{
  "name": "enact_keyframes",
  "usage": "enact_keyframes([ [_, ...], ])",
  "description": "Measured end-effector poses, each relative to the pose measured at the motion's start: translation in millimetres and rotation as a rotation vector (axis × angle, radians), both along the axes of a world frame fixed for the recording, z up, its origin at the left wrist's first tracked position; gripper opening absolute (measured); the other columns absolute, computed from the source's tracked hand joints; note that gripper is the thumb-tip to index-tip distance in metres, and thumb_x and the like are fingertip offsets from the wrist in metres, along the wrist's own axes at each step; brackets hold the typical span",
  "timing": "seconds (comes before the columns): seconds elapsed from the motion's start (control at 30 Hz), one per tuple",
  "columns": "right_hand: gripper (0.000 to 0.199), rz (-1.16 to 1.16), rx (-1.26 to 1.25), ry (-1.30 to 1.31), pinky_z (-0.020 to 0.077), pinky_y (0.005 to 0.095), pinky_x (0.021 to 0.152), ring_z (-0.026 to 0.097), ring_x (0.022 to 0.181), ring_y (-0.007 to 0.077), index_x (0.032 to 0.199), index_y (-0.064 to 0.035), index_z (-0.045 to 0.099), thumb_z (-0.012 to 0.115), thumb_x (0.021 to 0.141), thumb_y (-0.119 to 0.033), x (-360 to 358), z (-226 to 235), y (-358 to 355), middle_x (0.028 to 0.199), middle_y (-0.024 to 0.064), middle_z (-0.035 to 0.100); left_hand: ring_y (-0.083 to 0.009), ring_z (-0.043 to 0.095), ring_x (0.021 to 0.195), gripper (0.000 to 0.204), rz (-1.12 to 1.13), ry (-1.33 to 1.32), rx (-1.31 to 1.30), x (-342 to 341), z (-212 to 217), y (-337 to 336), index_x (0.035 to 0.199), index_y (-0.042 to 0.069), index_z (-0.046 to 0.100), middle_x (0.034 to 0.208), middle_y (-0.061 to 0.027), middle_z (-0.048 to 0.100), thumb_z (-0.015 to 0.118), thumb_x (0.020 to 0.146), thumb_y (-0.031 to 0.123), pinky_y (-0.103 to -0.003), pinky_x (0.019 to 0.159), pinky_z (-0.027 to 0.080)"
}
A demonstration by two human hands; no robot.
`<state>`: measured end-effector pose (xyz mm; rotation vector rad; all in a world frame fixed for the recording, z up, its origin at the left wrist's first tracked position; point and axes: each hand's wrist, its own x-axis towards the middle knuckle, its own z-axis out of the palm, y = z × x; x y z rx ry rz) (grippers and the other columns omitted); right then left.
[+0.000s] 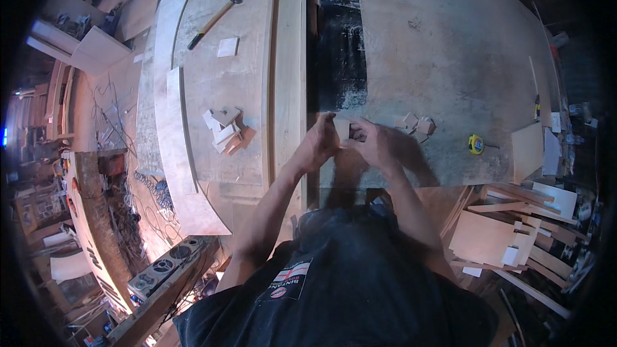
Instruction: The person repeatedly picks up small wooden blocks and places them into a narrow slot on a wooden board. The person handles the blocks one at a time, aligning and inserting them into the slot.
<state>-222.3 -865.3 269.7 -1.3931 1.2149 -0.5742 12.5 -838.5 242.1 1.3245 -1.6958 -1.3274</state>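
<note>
A small pale piece of wood (pixel 342 130) is held between my two hands above the near part of the worktable. My left hand (pixel 320 142) grips its left side, with the thumb and fingers closed along the edge. From the right, my right hand (pixel 371 144) pinches the same piece, its fingers curled in. Just past my right hand lies a little heap of wood offcuts (pixel 421 126) on the tabletop. A second pile of small wood blocks (pixel 225 130) sits left of the long timber (pixel 287 77).
A hammer (pixel 215 22) and a square wood piece (pixel 227 47) lie on the left panel. Near the right edge is a yellow tape measure (pixel 475 144). A black patch (pixel 342 38) marks the tabletop ahead. Stacked boards (pixel 482 238) stand at lower right; a curved strip (pixel 177 128) lies left.
</note>
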Motion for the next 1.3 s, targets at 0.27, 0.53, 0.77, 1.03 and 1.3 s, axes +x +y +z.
enact_keyframes([
  [0.27, 0.081, 0.216, -0.415, 0.340, 0.0586, 0.0534, 0.112, 0.073, 0.130, 0.0419, 0.157, -0.0097, 0.066, 0.098, 0.087, -0.033, -14.7, -8.1, -52.6, 0.143, 0.0201, 0.076, -0.0425, 0.070, 0.125, 0.098, 0.060, -0.029, 0.052, 7.4, -9.7, -26.5, 0.177, 0.000, 0.027, 0.130, -0.0252, 0.072, 0.075, 0.092, -0.002, -0.049, 0.112, 0.056],
  [0.53, 0.084, 0.131, -0.352, 0.586, 0.0506, 0.0525, 0.121, 0.061, 0.146, 0.0387, 0.163, -0.0176, 0.062, 0.095, 0.089, -0.041, 19.8, -54.8, -136.8, 0.156, 0.0145, 0.063, -0.0394, 0.074, 0.115, 0.071, 0.472, -0.395, -0.077, 70.9, 7.9, -53.8, 0.165, 0.004, 0.054, 0.122, -0.0197, 0.074, 0.076, 0.098, 0.005, -0.048, 0.102, 0.059],
  [0.77, 0.095, 0.213, -0.502, 0.630, 0.0402, 0.0557, 0.125, 0.057, 0.140, 0.0348, 0.167, -0.0244, 0.059, 0.100, 0.082, -0.036, 25.1, -71.1, -157.6, 0.145, 0.0109, 0.062, -0.0426, 0.067, 0.127, 0.078, 0.315, -0.584, -0.353, 72.8, -0.3, -100.3, 0.157, 0.011, 0.063, 0.141, -0.0194, 0.063, 0.092, 0.085, 0.020, -0.053, 0.105, 0.059],
  [1.03, 0.076, 0.239, -0.541, 0.536, 0.0456, 0.0520, 0.119, 0.060, 0.135, 0.0316, 0.153, -0.0269, 0.073, 0.097, 0.081, -0.035, 35.1, -80.3, -173.6, 0.136, 0.0068, 0.065, -0.0383, 0.056, 0.141, 0.101, 0.144, -0.890, -0.231, 56.9, 1.2, -145.9, 0.164, 0.022, 0.059, 0.151, -0.0138, 0.055, 0.102, 0.074, 0.034, -0.055, 0.118, 0.051],
  [1.3, 0.076, 0.220, -0.525, 0.539, 0.0454, 0.0525, 0.120, 0.059, 0.136, 0.0317, 0.152, -0.0282, 0.073, 0.096, 0.080, -0.036, 34.7, -80.5, -171.5, 0.137, 0.0072, 0.065, -0.0332, 0.056, 0.141, 0.080, 0.020, -1.116, -0.211, 43.1, -2.2, -168.0, 0.146, 0.022, 0.073, 0.146, -0.0100, 0.055, 0.096, 0.070, 0.032, -0.050, 0.113, 0.050],
])
